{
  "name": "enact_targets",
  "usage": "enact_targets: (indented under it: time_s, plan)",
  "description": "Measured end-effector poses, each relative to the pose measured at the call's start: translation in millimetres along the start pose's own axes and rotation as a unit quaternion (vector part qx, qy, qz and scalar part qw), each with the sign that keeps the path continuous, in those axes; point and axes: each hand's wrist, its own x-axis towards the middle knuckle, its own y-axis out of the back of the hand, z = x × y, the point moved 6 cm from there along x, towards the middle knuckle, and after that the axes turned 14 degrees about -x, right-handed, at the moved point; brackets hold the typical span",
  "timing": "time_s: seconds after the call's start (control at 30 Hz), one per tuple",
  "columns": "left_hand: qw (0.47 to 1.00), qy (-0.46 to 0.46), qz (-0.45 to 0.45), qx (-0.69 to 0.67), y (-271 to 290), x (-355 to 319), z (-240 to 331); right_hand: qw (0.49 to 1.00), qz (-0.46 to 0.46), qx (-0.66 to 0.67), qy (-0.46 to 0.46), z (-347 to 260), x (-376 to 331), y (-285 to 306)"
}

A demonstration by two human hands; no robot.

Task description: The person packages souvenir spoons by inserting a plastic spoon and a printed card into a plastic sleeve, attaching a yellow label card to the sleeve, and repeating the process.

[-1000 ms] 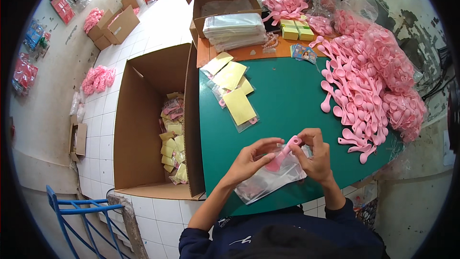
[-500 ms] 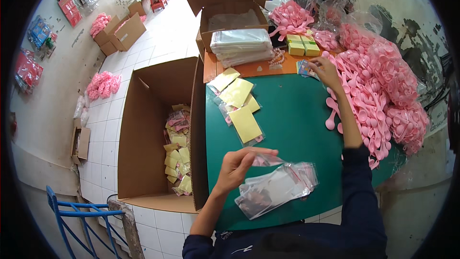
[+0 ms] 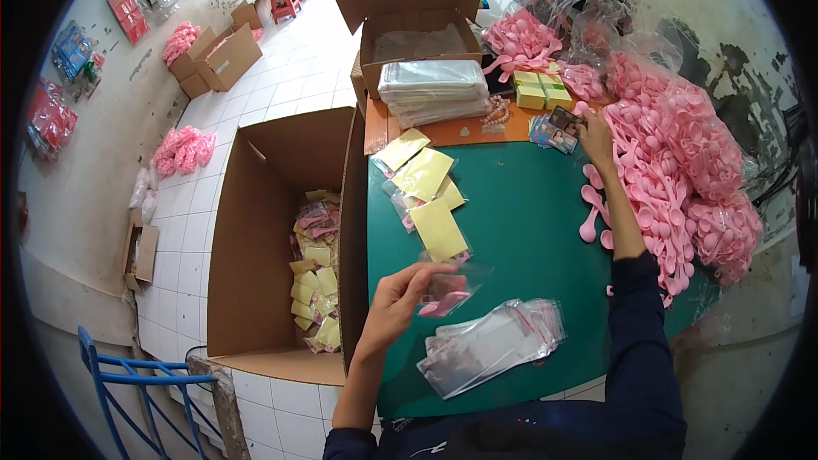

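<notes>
While a picture card (image 3: 561,117) is pinched by the right hand (image 3: 597,140), the clear bag (image 3: 474,278) with pink spoon (image 3: 445,303) is fingertip-gripped over the green tabletop (image 3: 528,221) by the left hand (image 3: 394,301), presumably to permit reaching.

Head-worn L fisheye cam looks down & fwd over nearby green tbl (image 3: 520,221), tiled flr (image 3: 294,68) L.

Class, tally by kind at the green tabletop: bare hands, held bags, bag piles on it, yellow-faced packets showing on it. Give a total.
Bare left hand and right hand: 2
Clear plastic bag, held: 1
Fanned pile of clear plastic bags: 1
Yellow-faced rectangular packets, visible: 4
Total: 8
</notes>
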Motion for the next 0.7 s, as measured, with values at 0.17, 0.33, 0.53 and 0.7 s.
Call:
enact_targets:
  time_s: [0.17, 0.33, 0.53, 0.7]
  plan:
    - [0.998, 0.059, -0.010, 0.033, -1.5, 0.4, -9.3, 0.880, -0.264, 0.386, 0.081, -121.0, -38.2, 148.3]
    - [0.996, 0.065, -0.030, 0.045, -14.3, 3.9, -17.1, 0.838, -0.279, 0.442, 0.158, -169.6, -81.1, 250.9]
    - [0.984, 0.070, -0.076, 0.146, -25.9, -2.5, -24.1, 0.846, -0.324, 0.331, 0.264, -177.8, -100.4, 258.6]
    - [0.966, 0.075, -0.106, 0.226, -35.4, -8.9, -21.9, 0.847, -0.347, 0.298, 0.271, -181.2, -117.0, 253.4]
